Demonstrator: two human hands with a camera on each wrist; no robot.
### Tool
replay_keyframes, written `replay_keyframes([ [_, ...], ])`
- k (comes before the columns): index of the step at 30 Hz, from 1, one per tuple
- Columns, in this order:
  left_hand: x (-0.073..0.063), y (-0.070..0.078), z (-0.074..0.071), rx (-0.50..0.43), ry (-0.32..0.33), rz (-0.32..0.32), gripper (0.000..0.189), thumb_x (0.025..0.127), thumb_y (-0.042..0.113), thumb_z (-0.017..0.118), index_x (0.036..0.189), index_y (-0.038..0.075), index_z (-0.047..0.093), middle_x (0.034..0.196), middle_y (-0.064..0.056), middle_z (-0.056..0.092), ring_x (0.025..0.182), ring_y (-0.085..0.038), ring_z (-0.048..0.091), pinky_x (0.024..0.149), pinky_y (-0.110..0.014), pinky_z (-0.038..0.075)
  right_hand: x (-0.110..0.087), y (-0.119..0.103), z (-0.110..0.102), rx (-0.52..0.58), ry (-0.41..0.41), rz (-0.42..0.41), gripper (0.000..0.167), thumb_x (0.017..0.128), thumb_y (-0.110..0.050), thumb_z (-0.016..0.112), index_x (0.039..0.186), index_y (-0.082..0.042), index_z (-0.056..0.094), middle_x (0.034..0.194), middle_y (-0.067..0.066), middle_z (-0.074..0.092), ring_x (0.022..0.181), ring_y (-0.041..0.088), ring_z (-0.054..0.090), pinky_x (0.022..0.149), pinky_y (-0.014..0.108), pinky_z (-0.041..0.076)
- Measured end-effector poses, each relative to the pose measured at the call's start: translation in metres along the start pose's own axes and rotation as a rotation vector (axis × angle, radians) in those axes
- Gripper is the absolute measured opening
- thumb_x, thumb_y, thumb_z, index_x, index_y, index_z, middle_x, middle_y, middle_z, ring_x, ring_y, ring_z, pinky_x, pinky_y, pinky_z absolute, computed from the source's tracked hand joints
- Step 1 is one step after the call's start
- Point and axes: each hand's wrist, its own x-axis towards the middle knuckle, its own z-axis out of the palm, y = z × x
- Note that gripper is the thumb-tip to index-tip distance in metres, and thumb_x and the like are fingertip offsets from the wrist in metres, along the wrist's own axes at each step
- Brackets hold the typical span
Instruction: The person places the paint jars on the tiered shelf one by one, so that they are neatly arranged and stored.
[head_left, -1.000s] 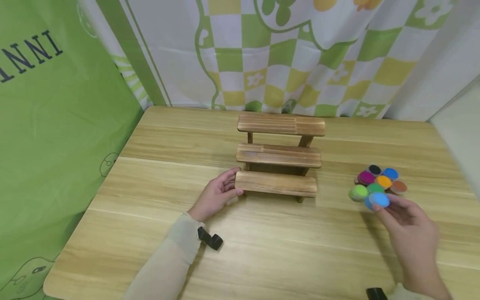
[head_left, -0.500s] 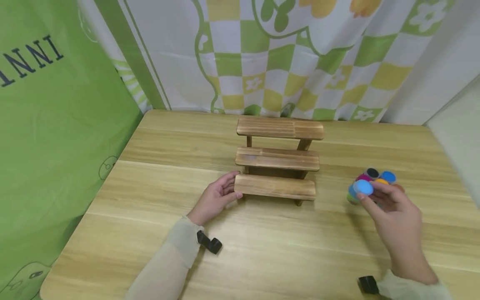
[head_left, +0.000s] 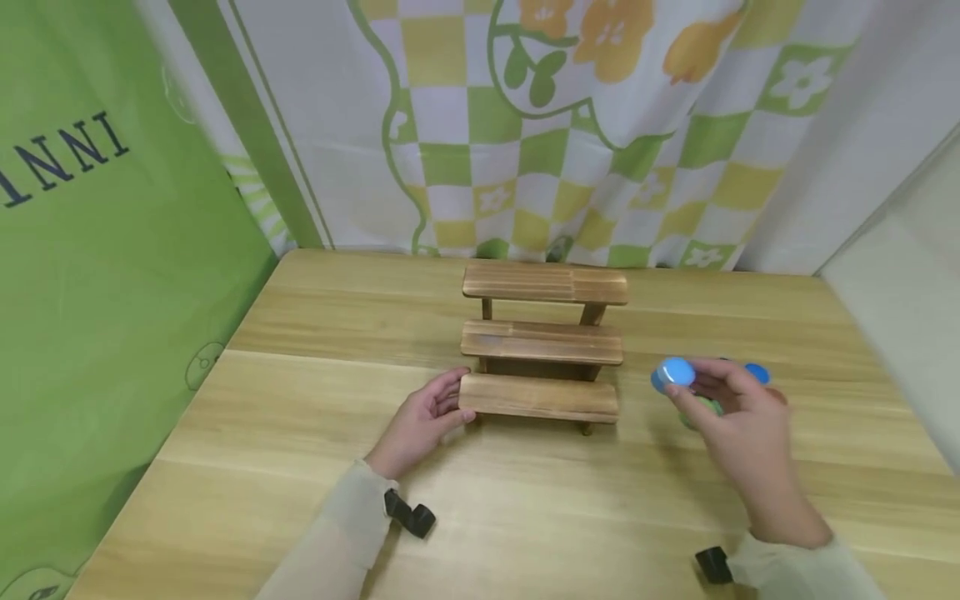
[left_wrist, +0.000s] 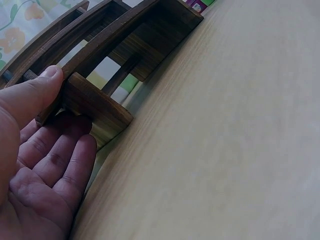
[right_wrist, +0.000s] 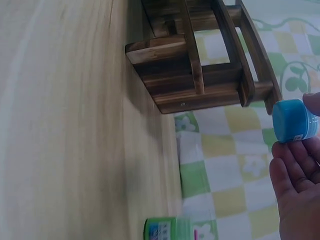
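A three-tier wooden shelf stand point(head_left: 538, 397) stands on the table. At the left end of its lowest shelf is my left hand point(head_left: 412, 429), thumb at the front edge and fingers behind. In the left wrist view, the thumb point(left_wrist: 37, 92) lies against the shelf end, with the other fingers beneath. My right hand point(head_left: 750, 442) pinches a small blue-lidded jar point(head_left: 674, 373) between thumb and fingers, held above the table right of the stand. The right wrist view shows this jar point(right_wrist: 291, 121) side-on, with a small label.
Partly hidden behind my right hand are several similar jars, among them a green one point(head_left: 705, 408) and a blue one point(head_left: 757, 372). A wooden table point(head_left: 525, 525) carries everything. A checkered curtain point(head_left: 517, 167) hangs along its back edge, green fabric point(head_left: 135, 292) along its left.
My right hand has carried the blue-lidded jar leftward from the group of jars toward the stand. My left hand keeps its place at the shelf end. The head view has tilted up slightly.
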Motion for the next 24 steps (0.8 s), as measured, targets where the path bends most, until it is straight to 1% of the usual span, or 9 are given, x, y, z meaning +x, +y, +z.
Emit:
replay_keyframes([
  [2,-0.001,-0.001,0.0,-0.008,0.004,0.002,0.069,0.091,0.029,0.076,0.152,0.025,0.044,0.152,-0.01,0.046,0.135,-0.028,0.049,0.111,-0.039,0.042,0.004,-0.002,0.004,-0.022,-0.028,0.012,0.033,0.084,0.007,0.077,0.115,0.008,0.065,0.105,-0.014,0.069,0.092,0.0,0.066,0.077,0.012,0.055],
  [4,-0.002,-0.003,0.0,-0.01,0.008,0.006,0.069,0.091,0.028,0.076,0.151,0.024,0.044,0.152,-0.01,0.047,0.134,-0.028,0.05,0.11,-0.039,0.043,0.008,-0.004,0.008,-0.07,-0.052,0.034,0.034,0.087,-0.002,0.078,0.117,0.004,0.066,0.105,-0.016,0.068,0.094,-0.003,0.065,0.074,0.011,0.053],
  [7,-0.002,-0.005,0.001,-0.012,0.003,0.01,0.069,0.091,0.028,0.076,0.152,0.023,0.044,0.151,-0.01,0.048,0.132,-0.028,0.052,0.109,-0.037,0.045,0.014,-0.008,0.013,-0.127,-0.075,0.052,0.035,0.087,-0.012,0.08,0.118,-0.002,0.067,0.106,-0.01,0.069,0.095,-0.006,0.062,0.074,0.009,0.051],
  [10,-0.002,-0.005,0.001,-0.011,-0.002,0.016,0.07,0.091,0.028,0.076,0.152,0.022,0.044,0.15,-0.01,0.049,0.131,-0.027,0.053,0.107,-0.035,0.046,0.021,-0.011,0.018,-0.133,-0.082,0.013,0.035,0.086,-0.011,0.081,0.117,-0.001,0.068,0.109,0.004,0.07,0.096,-0.008,0.061,0.084,0.006,0.048],
  [12,-0.003,-0.004,0.002,-0.013,-0.004,0.021,0.069,0.091,0.028,0.076,0.152,0.021,0.044,0.149,-0.01,0.049,0.13,-0.027,0.054,0.106,-0.033,0.047,0.026,-0.015,0.021,-0.117,-0.093,-0.023,0.034,0.085,-0.008,0.081,0.116,0.0,0.068,0.111,0.01,0.07,0.097,-0.007,0.061,0.09,0.006,0.045],
  [14,-0.002,-0.003,0.002,-0.018,-0.005,0.034,0.069,0.091,0.027,0.075,0.152,0.018,0.043,0.148,-0.011,0.05,0.13,-0.027,0.055,0.105,-0.032,0.048,0.031,-0.019,0.025,-0.111,-0.107,-0.051,0.033,0.085,-0.008,0.081,0.115,0.0,0.068,0.112,0.011,0.069,0.098,-0.007,0.06,0.093,0.006,0.043],
  [16,-0.002,-0.002,0.002,-0.02,-0.005,0.041,0.069,0.092,0.025,0.075,0.152,0.017,0.043,0.147,-0.012,0.051,0.129,-0.028,0.055,0.104,-0.031,0.049,0.035,-0.023,0.028,-0.124,-0.123,-0.067,0.032,0.087,-0.011,0.081,0.115,-0.002,0.069,0.114,0.007,0.068,0.099,-0.006,0.059,0.094,0.007,0.043],
  [20,0.0,-0.001,0.002,-0.021,-0.005,0.048,0.067,0.092,0.021,0.075,0.152,0.016,0.044,0.147,-0.013,0.051,0.128,-0.028,0.056,0.103,-0.03,0.049,0.043,-0.028,0.034,-0.175,-0.14,-0.105,0.033,0.087,-0.016,0.081,0.116,-0.007,0.07,0.113,0.003,0.068,0.099,-0.002,0.059,0.093,0.008,0.043],
  [24,0.001,-0.001,0.002,-0.023,-0.01,0.05,0.066,0.093,0.019,0.074,0.152,0.015,0.044,0.147,-0.015,0.05,0.128,-0.03,0.055,0.104,-0.031,0.049,0.049,-0.031,0.043,-0.205,-0.144,-0.194,0.034,0.083,-0.01,0.084,0.114,-0.004,0.071,0.107,0.006,0.07,0.096,0.011,0.064,0.088,0.009,0.045],
])
